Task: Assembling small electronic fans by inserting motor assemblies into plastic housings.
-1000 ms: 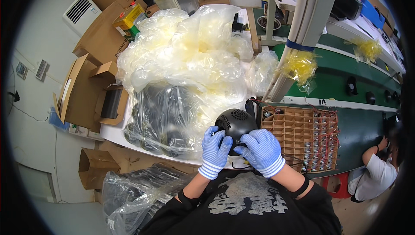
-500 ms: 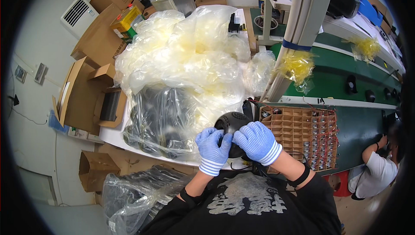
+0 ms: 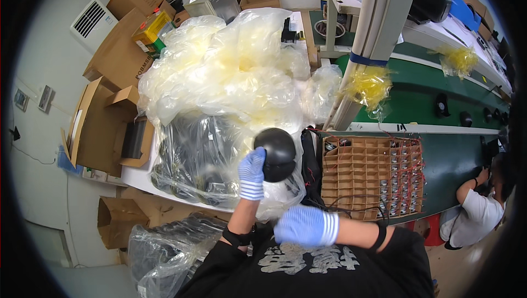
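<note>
My left hand (image 3: 252,172), in a blue glove with a striped cuff, grips the left side of a black rounded plastic shell (image 3: 277,152). The shell's smooth, glossy side faces up, and a seam crosses its lower part. My right hand (image 3: 304,226), gloved the same way, is apart from the shell, low in front of my chest. It is smeared by motion and its fingers are hidden. Below the shell lies clear plastic film (image 3: 280,196) on the table. A cardboard divider tray (image 3: 351,174) of small metal parts with red wires sits right of the shell.
A heap of milky plastic bags (image 3: 230,67) covers the table. Bagged black parts (image 3: 192,150) lie at its near left. A post (image 3: 365,45) rises at the right beside a green bench (image 3: 406,97). Cardboard boxes (image 3: 107,119) stand left. A seated person (image 3: 477,210) works at far right.
My right hand has let go of the shell and pulled back toward my chest. My left hand has turned the shell, taking its slotted face out of sight, and moved it slightly up and left.
</note>
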Demonstrator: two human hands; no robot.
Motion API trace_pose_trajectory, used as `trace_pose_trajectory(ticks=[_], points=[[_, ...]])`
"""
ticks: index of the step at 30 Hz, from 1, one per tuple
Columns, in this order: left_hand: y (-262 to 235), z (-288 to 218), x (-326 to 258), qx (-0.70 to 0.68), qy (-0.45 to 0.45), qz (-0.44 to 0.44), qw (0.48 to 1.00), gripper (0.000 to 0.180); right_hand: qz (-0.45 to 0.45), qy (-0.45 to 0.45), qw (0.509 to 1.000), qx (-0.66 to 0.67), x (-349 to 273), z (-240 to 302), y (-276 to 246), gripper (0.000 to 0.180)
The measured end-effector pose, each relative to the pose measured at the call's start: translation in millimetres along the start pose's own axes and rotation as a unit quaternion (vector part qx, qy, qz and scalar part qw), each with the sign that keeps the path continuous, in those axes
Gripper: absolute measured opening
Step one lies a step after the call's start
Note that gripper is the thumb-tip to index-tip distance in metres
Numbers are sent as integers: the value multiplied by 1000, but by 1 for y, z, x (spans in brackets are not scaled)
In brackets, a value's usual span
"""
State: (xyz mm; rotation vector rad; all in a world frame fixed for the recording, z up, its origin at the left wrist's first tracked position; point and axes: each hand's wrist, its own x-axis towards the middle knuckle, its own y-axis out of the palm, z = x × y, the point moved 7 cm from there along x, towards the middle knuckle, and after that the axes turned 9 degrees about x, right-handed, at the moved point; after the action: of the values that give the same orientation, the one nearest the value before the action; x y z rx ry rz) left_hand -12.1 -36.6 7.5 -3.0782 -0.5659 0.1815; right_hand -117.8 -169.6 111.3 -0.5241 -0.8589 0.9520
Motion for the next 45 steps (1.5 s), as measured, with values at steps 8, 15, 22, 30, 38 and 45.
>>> trace_pose_trajectory(ticks=[8,15,22,30,38,45], points=[[1,-24,5,-72,0,71,995,30,-613,244,750,51,-136,-126,-180,8],[15,-28,-20,-150,-36,144,977,37,-587,377,704,-134,-156,-153,-213,26],[10,-99,-49,107,279,154,942,49,-527,516,656,160,-180,-165,-123,18],[34,-142,-108,294,581,214,728,44,-207,232,546,778,-55,-58,-12,106],[28,-126,-118,287,596,88,745,48,-303,237,637,667,-55,-55,-22,80],[32,-71,-93,3,112,111,988,58,-291,272,901,172,-53,-52,-38,89]])
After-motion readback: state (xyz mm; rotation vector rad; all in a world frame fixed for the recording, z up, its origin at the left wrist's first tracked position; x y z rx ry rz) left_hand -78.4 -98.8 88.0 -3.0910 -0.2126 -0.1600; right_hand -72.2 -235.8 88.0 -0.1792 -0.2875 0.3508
